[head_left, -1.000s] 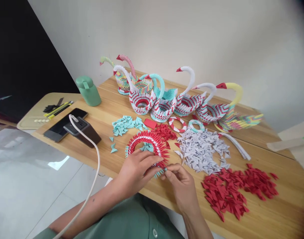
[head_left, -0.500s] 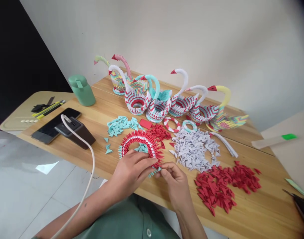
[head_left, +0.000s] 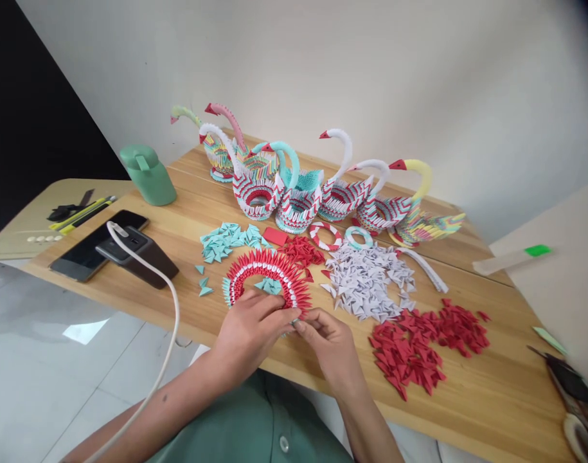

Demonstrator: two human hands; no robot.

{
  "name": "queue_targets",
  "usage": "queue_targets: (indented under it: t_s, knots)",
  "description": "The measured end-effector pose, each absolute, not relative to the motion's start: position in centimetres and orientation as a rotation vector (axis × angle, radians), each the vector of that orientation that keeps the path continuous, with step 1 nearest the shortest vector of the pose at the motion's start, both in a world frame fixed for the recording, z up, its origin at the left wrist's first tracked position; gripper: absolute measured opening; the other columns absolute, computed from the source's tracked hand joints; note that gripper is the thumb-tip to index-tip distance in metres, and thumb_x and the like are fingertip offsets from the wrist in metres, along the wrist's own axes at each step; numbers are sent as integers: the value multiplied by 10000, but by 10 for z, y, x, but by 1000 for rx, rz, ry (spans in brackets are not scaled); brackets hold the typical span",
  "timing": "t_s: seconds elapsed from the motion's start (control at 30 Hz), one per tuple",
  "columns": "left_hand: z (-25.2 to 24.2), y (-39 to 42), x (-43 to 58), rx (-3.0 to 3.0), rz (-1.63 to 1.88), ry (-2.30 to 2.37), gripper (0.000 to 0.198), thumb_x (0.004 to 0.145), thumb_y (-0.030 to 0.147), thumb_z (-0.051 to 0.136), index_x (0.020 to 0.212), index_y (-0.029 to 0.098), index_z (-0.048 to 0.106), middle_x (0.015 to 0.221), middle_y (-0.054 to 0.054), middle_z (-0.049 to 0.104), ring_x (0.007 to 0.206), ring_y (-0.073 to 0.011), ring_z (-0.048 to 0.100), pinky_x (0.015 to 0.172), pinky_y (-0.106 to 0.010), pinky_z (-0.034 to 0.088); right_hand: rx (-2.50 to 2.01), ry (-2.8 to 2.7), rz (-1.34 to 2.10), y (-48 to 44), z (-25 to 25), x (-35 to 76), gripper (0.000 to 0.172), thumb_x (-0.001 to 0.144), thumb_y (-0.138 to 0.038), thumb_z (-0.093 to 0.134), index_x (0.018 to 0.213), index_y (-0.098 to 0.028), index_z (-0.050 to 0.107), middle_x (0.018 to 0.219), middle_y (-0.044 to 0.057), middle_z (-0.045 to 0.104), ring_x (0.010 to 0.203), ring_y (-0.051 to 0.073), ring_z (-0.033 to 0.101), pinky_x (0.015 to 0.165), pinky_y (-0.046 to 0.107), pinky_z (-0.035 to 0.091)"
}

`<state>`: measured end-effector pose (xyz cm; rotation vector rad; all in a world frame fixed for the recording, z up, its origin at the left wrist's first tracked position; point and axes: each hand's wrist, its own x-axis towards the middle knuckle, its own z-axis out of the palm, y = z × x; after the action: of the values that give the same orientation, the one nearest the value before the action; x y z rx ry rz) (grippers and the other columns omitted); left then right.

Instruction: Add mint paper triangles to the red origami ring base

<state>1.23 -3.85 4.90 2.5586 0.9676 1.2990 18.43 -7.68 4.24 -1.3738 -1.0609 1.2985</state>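
My left hand grips the near side of a ring of folded paper pieces, its fingers over the rim. The ring has red points outside, a white band, and turquoise tips at its left edge. My right hand is closed in a pinch at the ring's near right edge, on a small turquoise paper triangle mostly covered by the fingertips. Turquoise triangles show through the ring's middle. Beyond it lie a turquoise pile and a small red pile; white triangles are heaped to the right.
Several paper swans stand along the back. Red triangles cover the right front. A green bottle, phone and black device with a white cable are at left. Scissors lie at the right edge.
My right hand has moved in closer to my left fingers, bringing the turquoise triangle against the ring's edge. The left hand keeps its grip. The camera view has shifted slightly.
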Motion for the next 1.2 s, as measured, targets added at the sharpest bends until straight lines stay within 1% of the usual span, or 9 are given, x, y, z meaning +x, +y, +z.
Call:
queue_targets:
  t_s: [0.2,0.27,0.37,0.43,0.6,0.77,0.9,0.97,1.2]
  knots:
    - [40,-39,16,2546,1287,1003,237,1006,279,465,988,173,676,839,-43,718,706,-149,649,647,-290,444,-1413,-1086,1213,-78,39,177,324,751,-508,761,713,-194,692,655,7,689,633,178,593,621,285,461]
    - [37,-35,13,2532,1287,989,232,1007,279,466,1004,172,671,868,-46,726,754,-156,669,679,-295,461,-1426,-1159,1188,-77,38,183,306,796,-508,718,779,-203,712,729,19,712,690,196,619,660,296,475]
    - [32,-30,2,2512,1283,1037,193,993,264,502,1043,174,665,929,-54,733,828,-168,686,731,-301,481,-1488,-1300,1096,-73,39,204,298,896,-488,605,984,-229,725,920,51,749,856,241,671,804,346,492]
    - [29,-27,-6,2523,1264,1056,185,983,256,519,1061,171,665,939,-59,732,830,-171,685,728,-295,490,-1569,-1324,967,-70,38,219,290,930,-466,553,1025,-240,708,940,59,751,865,255,682,826,372,489]
    - [24,-26,-18,2533,1217,1052,194,988,252,508,1066,171,667,951,-64,732,866,-176,685,727,-280,506,-1709,-1671,661,-60,30,224,163,925,-281,559,1014,-262,694,1025,66,744,943,290,672,829,406,466]
    - [25,-27,-21,2466,1188,1083,180,979,256,532,1073,178,664,967,-62,730,869,-172,685,751,-283,508,-1691,-2118,445,-40,31,196,205,894,-134,570,1046,-225,673,1041,102,708,997,306,634,804,396,460]
    - [26,-30,-23,2436,1174,1073,191,980,261,529,1092,176,658,972,-59,727,875,-173,683,756,-283,499,-1731,-2243,433,-32,32,190,95,888,-124,600,886,-200,656,912,86,690,920,286,635,746,361,459]
    - [26,-31,-25,2429,1174,1060,193,979,262,531,1097,172,654,975,-61,726,896,-175,681,765,-282,493,-1779,-2214,443,-36,28,196,121,897,-130,593,802,-201,615,837,65,671,848,264,636,704,343,458]
    - [27,-32,-21,2412,1197,995,183,969,243,547,1104,163,642,983,-60,720,888,-170,668,763,-277,475,-1724,-2145,347,-61,13,210,132,896,-140,586,784,-206,560,852,75,649,823,258,616,712,353,466]
